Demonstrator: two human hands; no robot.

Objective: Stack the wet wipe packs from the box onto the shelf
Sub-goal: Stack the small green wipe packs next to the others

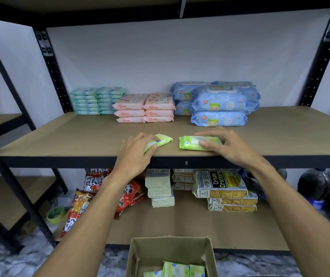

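**Near.** A cardboard box (140,258) stands open on the floor at the bottom edge of the view, before the rack. More green wet wipe packs (177,269) lie inside it.

**Lower board.** On the lower shelf board (180,228), cracker packs (221,184) are stacked right of centre, with pale green packets (160,189) piled just beside them. Red snack bags (129,193) lean towards the left end. Dark bottles (314,184) stand at the right end, and a green tape roll (55,214) lies beyond the left post.

**Middle board, front edge.** The two packs being handled rest on the middle shelf board (70,138) near its front edge, about midway along, with a small gap between them.
- The left hand (135,150) grips the left green pack (163,140). Its fingers curl over the top and its thumb is at the near side. This pack lies skewed to the edge.
- The right hand (230,145) holds the right green pack (190,143). Its fingers, close together, run along the far side and its thumb presses on top. This pack lies nearly parallel to the edge.

**Middle board, rear edge.** Three groups stand along the back, from left to right:
- teal packs (98,100) in two tall stacks
- pink packs (144,108) in two stacks of three
- large blue packs (219,105) stacked two high, the front pair nearer the middle of the board
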